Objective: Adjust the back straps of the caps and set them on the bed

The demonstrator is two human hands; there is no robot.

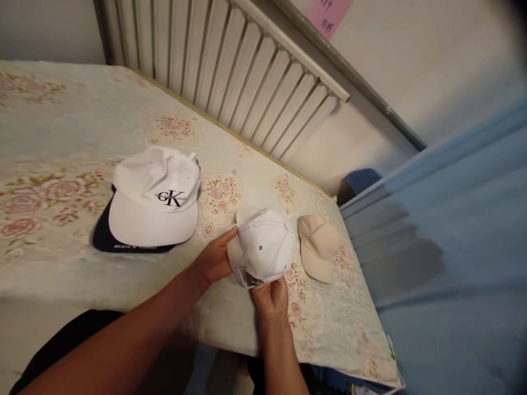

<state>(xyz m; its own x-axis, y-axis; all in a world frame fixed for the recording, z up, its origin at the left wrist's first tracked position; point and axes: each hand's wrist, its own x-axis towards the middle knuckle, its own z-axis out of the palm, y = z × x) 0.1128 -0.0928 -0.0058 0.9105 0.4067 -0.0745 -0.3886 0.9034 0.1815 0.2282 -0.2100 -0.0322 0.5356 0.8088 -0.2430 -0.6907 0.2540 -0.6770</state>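
A white baseball cap (267, 241) is held between both my hands above the flowered cloth. My left hand (217, 255) grips its left side, thumb on top and the other fingers partly hidden. At the near edge, by the strap opening, my right hand (272, 299) is closed on the cap, its fingertips tucked out of sight. To the left lies a white cap with black "CK" lettering (156, 186), resting on a dark cap (102, 230) whose brim shows beneath it. A beige cap (319, 244) sits just right of the held one.
A flowered cloth (49, 263) covers the table. Behind it runs a white radiator (222, 71) along the wall. A blue curtain (453, 247) hangs at the right, with a dark blue object (362, 180) by its far edge. A pink note (329, 16) is on the wall.
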